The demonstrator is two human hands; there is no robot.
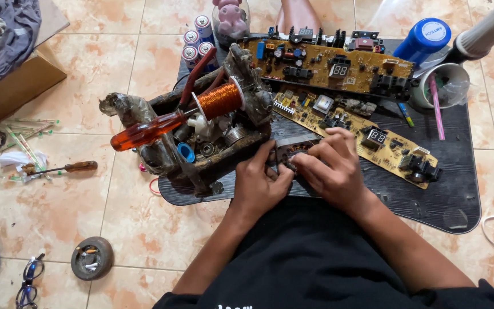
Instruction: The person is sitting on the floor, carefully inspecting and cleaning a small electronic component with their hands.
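Note:
My left hand (pixel 258 183) and my right hand (pixel 330 169) meet over a small dark part with copper windings (pixel 295 150) at the front of a black mat (pixel 430 189). Both hands grip it, fingers curled around its edges, so most of it is hidden. Just left of my hands stands a grimy box of parts (pixel 201 149) holding a copper wire spool (pixel 219 100) and an orange-handled screwdriver (pixel 147 130). Two long yellow circuit boards (pixel 327 66) (pixel 373 140) lie on the mat beyond my hands.
Several batteries (pixel 196 40) and a jar (pixel 231 17) stand at the mat's far edge. A blue-capped can (pixel 424 39) and a white cup (pixel 444 83) sit at right. On the tiled floor lie a brown-handled screwdriver (pixel 64 168), an ashtray (pixel 91 257), glasses (pixel 28 280) and a cardboard box (pixel 12 86).

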